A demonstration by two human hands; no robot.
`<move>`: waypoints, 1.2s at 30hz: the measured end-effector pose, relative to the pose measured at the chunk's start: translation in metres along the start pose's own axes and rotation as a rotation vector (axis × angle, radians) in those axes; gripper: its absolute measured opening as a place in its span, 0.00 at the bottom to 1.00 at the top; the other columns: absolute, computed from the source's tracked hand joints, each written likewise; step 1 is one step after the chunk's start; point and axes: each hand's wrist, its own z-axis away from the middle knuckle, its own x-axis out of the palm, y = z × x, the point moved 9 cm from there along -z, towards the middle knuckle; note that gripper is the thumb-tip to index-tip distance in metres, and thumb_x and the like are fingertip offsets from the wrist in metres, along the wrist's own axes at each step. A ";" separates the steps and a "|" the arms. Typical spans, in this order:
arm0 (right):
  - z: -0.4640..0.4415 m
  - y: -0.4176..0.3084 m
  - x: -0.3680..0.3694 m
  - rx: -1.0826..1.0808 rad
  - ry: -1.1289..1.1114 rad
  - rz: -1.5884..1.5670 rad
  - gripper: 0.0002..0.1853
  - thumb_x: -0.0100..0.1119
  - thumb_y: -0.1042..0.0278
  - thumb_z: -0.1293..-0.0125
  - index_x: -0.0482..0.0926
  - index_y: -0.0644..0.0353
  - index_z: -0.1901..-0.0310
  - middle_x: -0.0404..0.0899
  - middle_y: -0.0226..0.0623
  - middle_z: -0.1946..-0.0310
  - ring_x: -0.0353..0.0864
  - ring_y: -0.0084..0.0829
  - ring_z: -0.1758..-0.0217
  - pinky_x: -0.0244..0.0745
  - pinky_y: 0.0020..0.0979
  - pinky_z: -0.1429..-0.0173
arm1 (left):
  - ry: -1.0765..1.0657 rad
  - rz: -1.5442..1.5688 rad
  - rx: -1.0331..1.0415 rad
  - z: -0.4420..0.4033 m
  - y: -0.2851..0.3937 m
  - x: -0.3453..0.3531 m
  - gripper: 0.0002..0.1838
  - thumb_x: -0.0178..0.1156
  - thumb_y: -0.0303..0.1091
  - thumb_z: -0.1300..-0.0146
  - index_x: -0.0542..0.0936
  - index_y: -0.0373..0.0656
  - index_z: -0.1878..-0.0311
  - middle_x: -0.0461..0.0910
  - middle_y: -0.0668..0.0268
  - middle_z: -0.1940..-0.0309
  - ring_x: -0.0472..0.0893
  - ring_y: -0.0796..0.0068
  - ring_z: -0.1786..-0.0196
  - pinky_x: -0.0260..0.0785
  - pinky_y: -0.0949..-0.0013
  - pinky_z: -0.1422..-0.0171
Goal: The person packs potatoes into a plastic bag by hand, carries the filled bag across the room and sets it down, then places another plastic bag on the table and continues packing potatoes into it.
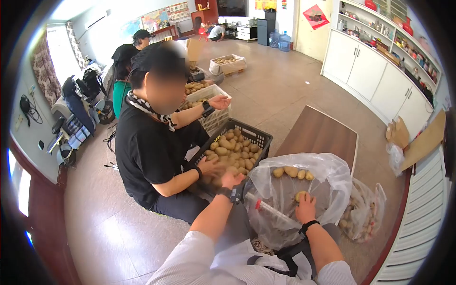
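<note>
My right hand is inside a clear plastic bag, its fingers closed round a potato. Farther back in that bag lies a row of several potatoes. In the bag's near left part there is a clear tube with a red end. My left hand is over the near edge of a black crate full of potatoes. Motion blurs its fingers, so whether they hold anything is unclear. A co-worker's hand is in the same crate, just left of mine.
A co-worker in black sits close on my left. A brown board lies beyond the bag. On the right stands another bag of potatoes. A white crate and a lined box of potatoes are farther back.
</note>
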 end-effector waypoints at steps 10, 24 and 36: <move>-0.017 0.008 0.001 0.058 -0.087 -0.010 0.31 0.62 0.63 0.40 0.67 0.50 0.34 0.58 0.43 0.31 0.53 0.67 0.28 0.69 0.55 0.34 | -0.148 -0.403 0.420 0.075 0.007 0.062 0.11 0.51 0.37 0.33 0.76 0.43 0.68 0.75 0.64 0.78 0.79 0.65 0.74 0.71 0.65 0.71; -0.008 -0.007 0.018 -0.088 0.098 -0.035 0.28 0.64 0.68 0.46 0.74 0.46 0.41 0.62 0.45 0.34 0.53 0.57 0.26 0.72 0.52 0.36 | -0.421 -0.922 -0.046 0.115 -0.128 0.051 0.12 0.49 0.38 0.28 0.77 0.41 0.59 0.78 0.67 0.73 0.77 0.76 0.77 0.72 0.72 0.74; 0.015 -0.022 0.019 -0.122 -0.038 -0.054 0.22 0.52 0.71 0.39 0.75 0.50 0.42 0.70 0.48 0.42 0.73 0.51 0.41 0.74 0.48 0.42 | -0.432 -1.016 -0.085 0.119 -0.139 0.040 0.10 0.51 0.37 0.31 0.77 0.40 0.60 0.79 0.63 0.72 0.79 0.73 0.75 0.75 0.68 0.72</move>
